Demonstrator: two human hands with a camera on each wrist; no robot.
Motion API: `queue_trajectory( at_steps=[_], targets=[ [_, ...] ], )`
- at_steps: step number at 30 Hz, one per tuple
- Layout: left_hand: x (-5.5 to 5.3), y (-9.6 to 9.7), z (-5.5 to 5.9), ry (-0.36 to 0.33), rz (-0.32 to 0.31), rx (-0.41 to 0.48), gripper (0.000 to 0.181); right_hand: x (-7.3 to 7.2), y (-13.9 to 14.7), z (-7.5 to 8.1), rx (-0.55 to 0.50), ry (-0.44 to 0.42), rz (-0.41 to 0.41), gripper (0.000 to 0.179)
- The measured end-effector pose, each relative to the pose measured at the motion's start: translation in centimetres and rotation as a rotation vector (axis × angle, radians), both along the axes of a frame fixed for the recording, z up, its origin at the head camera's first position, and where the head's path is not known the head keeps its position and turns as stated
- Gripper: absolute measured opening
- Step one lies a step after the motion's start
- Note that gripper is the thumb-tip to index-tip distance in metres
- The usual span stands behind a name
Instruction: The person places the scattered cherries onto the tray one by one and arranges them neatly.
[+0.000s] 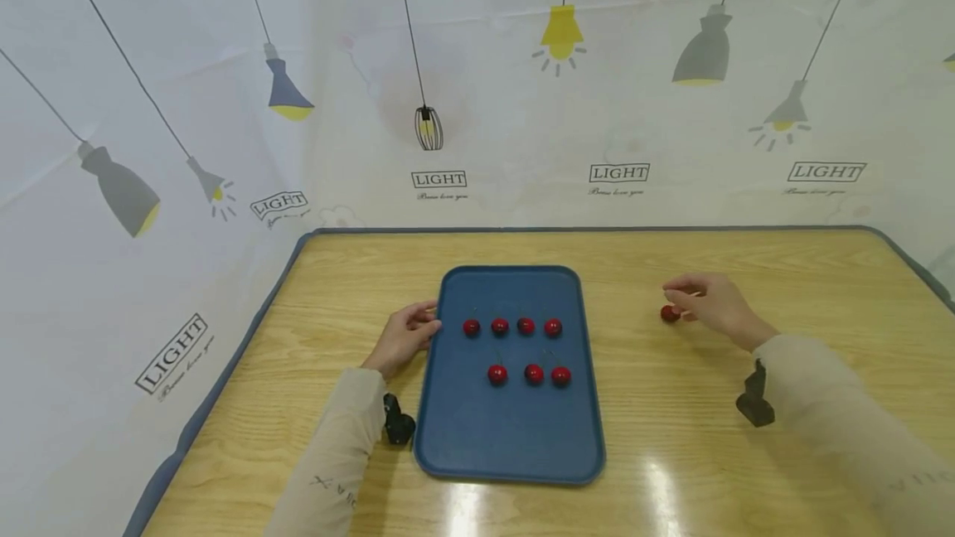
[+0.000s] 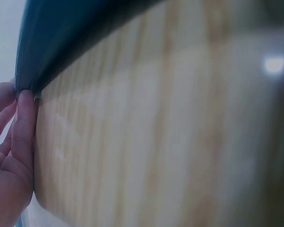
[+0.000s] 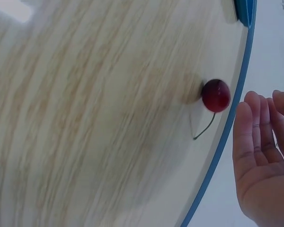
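My left hand (image 1: 403,338) holds the left rim of a blue tray (image 1: 507,437), its thumb and fingertips at the edge. In the left wrist view, the tray's dark side (image 2: 52,42) meets the fingertips. Seven red cherries lie on the tray in two rows, such as this cherry (image 1: 471,327) in the far row. Right of the tray, my right hand (image 1: 712,303) hovers by a loose cherry (image 1: 669,314) on the table. In the right wrist view that cherry (image 3: 216,95), with its green stem, stands apart from the relaxed fingers.
The wooden table (image 1: 656,404) has a blue edge strip (image 1: 597,229). A white curtain (image 1: 500,123) printed with lamps rises behind it and along the left. Black wrist devices are worn on both arms, one of them a right wrist device (image 1: 755,400).
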State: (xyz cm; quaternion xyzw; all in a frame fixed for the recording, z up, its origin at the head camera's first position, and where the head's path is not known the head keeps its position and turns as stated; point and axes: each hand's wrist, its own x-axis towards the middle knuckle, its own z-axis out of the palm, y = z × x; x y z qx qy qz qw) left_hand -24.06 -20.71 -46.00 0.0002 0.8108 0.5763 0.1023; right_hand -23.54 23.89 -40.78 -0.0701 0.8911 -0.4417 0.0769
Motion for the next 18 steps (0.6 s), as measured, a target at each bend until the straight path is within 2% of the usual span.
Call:
queue_trajectory(
  at_steps=[9, 16, 18],
  targets=[
    [0.0, 0.1, 0.1, 0.006, -0.004, 0.015, 0.043, -0.4, 1.3, -0.6, -0.009, -0.024, -0.053, 0.044],
    [1.0, 0.5, 2.0, 0.007, -0.024, 0.011, 0.044, -0.8, 1.9, -1.5, 0.03, -0.016, -0.096, 0.036],
    [1.1, 0.6, 2.1, 0.008, -0.023, 0.011, 0.043, -0.9, 2.0, -1.9, 0.052, -0.005, -0.108, 0.034]
  ],
)
